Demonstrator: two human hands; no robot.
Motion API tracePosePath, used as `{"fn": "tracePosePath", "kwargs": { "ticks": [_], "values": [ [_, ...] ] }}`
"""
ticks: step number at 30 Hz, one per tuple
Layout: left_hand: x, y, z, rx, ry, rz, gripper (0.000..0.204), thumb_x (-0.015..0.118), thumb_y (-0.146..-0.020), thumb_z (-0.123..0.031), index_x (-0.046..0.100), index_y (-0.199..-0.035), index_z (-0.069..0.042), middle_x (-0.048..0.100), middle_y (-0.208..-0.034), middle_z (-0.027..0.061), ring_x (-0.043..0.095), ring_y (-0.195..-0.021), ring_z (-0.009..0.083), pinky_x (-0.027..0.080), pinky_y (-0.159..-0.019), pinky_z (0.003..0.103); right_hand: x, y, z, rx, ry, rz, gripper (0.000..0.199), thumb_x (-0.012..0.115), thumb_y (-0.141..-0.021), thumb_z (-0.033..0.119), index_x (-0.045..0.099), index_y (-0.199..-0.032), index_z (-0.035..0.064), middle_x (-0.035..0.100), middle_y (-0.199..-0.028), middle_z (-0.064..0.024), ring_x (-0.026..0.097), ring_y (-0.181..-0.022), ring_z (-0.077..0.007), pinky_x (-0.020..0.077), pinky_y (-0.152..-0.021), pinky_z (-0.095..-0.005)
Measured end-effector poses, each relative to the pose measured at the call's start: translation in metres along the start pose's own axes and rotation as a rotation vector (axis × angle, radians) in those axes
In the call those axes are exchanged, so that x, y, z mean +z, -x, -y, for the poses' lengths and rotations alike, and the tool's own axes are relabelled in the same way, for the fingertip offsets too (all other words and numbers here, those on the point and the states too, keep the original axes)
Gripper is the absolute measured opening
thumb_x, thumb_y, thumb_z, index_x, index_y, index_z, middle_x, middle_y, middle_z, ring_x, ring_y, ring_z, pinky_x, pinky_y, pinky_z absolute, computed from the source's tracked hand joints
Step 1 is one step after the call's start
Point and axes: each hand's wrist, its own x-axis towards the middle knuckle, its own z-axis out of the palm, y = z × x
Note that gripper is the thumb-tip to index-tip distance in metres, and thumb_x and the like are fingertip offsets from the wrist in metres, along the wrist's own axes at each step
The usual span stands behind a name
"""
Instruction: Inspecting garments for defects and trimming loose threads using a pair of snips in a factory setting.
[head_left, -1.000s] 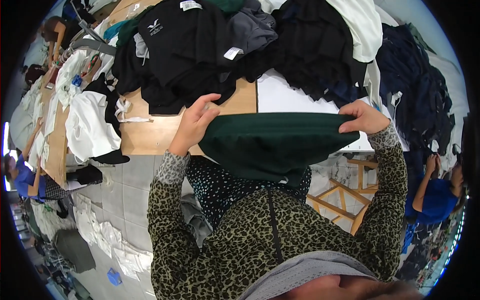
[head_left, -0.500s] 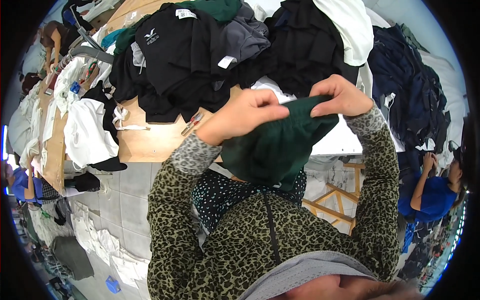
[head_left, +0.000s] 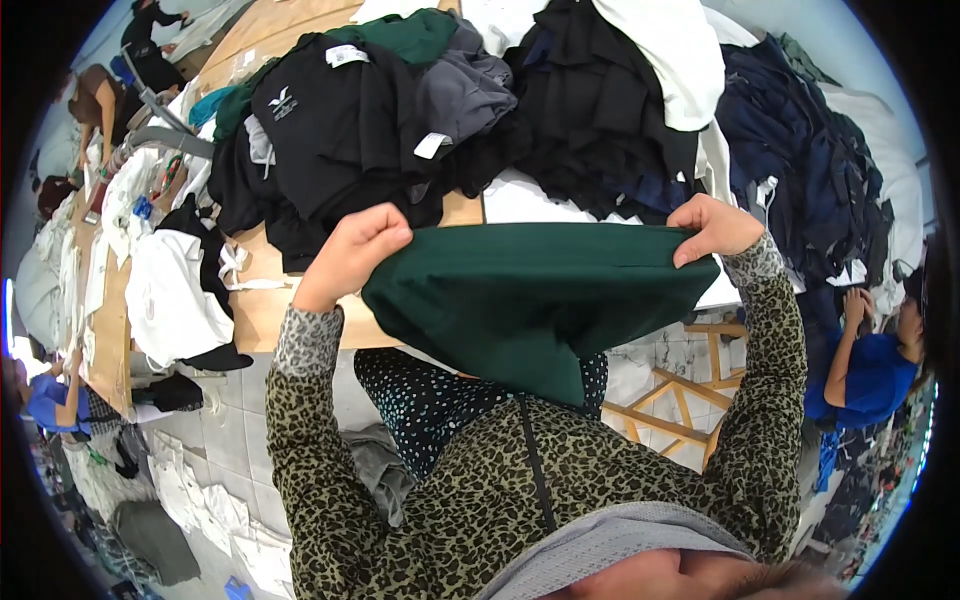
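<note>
A pair of dark green shorts (head_left: 540, 300) hangs between my hands, its waistband pulled taut in a nearly straight line. My left hand (head_left: 355, 250) is closed on the left end of the band, thumb on top. At the right end, my right hand (head_left: 715, 228) pinches the same band between thumb and fingers. The cloth drops in folds below the band, over the table's near edge and in front of my lap.
Beyond my hands, a black printed garment (head_left: 340, 120) tops a heap on the wooden table (head_left: 265, 320). A grey garment (head_left: 465, 90), black clothes (head_left: 590, 110) and navy clothes (head_left: 800, 150) are piled alongside. A wooden stool (head_left: 680, 410) stands lower right; a person in blue (head_left: 875, 375) is at the right.
My hands have moved apart, the left one outward to the left, the right one slightly right and down. The waistband, gathered before, is now stretched wide between them.
</note>
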Motion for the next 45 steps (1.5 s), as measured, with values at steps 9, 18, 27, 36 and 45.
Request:
{"fn": "tracePosePath", "kwargs": {
  "ticks": [9, 18, 27, 36, 45],
  "values": [
    [-0.003, 0.01, 0.03, -0.028, -0.076, -0.045, 0.019, 0.059, -0.089, -0.016, 0.052, -0.078, -0.002, 0.045, -0.066, -0.0056, 0.039, -0.064, 0.0032, 0.034, -0.056, 0.02, 0.003, -0.004, -0.014, -0.036, 0.054, 0.031, 0.029, 0.058, -0.092, 0.025, 0.065, -0.089, -0.0037, 0.061, -0.074, 0.0033, 0.051, -0.072, -0.0028, 0.043, -0.068, -0.0223],
    [0.006, 0.012, 0.037, -0.045, -0.065, -0.054, 0.019, 0.061, -0.088, -0.015, 0.052, -0.078, -0.001, 0.046, -0.066, -0.0054, 0.038, -0.063, 0.0036, 0.034, -0.056, 0.019, 0.009, -0.005, -0.025, -0.087, -0.035, 0.028, 0.032, 0.055, -0.094, 0.027, 0.062, -0.089, -0.0036, 0.056, -0.074, 0.0049, 0.046, -0.072, -0.0038, 0.0418, -0.069, -0.0229],
    [0.024, 0.016, 0.038, -0.013, -0.134, -0.042, 0.017, 0.063, -0.085, -0.012, 0.054, -0.077, 0.0, 0.048, -0.064, -0.0008, 0.043, -0.061, 0.0066, 0.036, -0.055, 0.022, 0.042, -0.012, -0.004, -0.07, 0.023, 0.009, 0.02, 0.066, -0.084, 0.014, 0.064, -0.095, -0.0026, 0.064, -0.079, -0.001, 0.055, -0.072, -0.0057, 0.0459, -0.068, -0.0218],
    [0.053, -0.038, 0.093, 0.167, -0.425, -0.24, 0.019, 0.062, -0.085, -0.02, 0.054, -0.081, -0.003, 0.062, -0.076, 0.0149, 0.061, -0.071, 0.0355, 0.047, -0.057, 0.04, 0.025, -0.09, -0.052, -0.175, 0.123, -0.278, 0.015, 0.064, -0.084, 0.013, 0.064, -0.089, -0.0015, 0.062, -0.073, 0.0011, 0.054, -0.071, -0.0039, 0.0455, -0.065, -0.0224],
    [0.064, -0.082, 0.129, 0.271, -0.892, -0.525, 0.024, 0.065, -0.078, -0.012, 0.058, -0.1, -0.006, 0.056, -0.101, 0.0111, 0.054, -0.096, 0.0297, 0.045, -0.078, 0.039, 0.01, -0.176, -0.105, -0.24, 0.828, -0.768, 0.022, 0.065, -0.079, 0.022, 0.065, -0.09, 0.0037, 0.062, -0.086, -0.0148, 0.06, -0.083, -0.034, 0.0488, -0.073, -0.0407]
  ]
}}
